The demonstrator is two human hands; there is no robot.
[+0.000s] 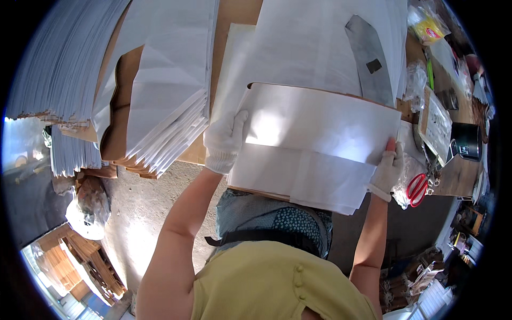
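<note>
Head view: both hands wear white knit gloves and hold a stack of white sheets over a brown board, just above the person's lap. The left hand grips the stack's left edge, thumb on top and fingers closed round the edge beneath. The right hand pinches the lower right corner, fingers closed on the paper, one bare fingertip showing through the glove. The top sheets are folded, with a lower flap lapped over the front.

Beyond the stack, on the brown table, more white sheets lie flat, with a curved grey template on top that bears a small dark square patch. To the left a fanned pile of folded white paper leans over brown card, and further left a tall ream of white sheets slopes off the edge.

At the right, red-handled scissors lie just beside the right hand on clear plastic wrap. Near them stand a black tin and a printed white card tilted on edge. A yellow packet with a red patch sits at the top right corner.
</note>
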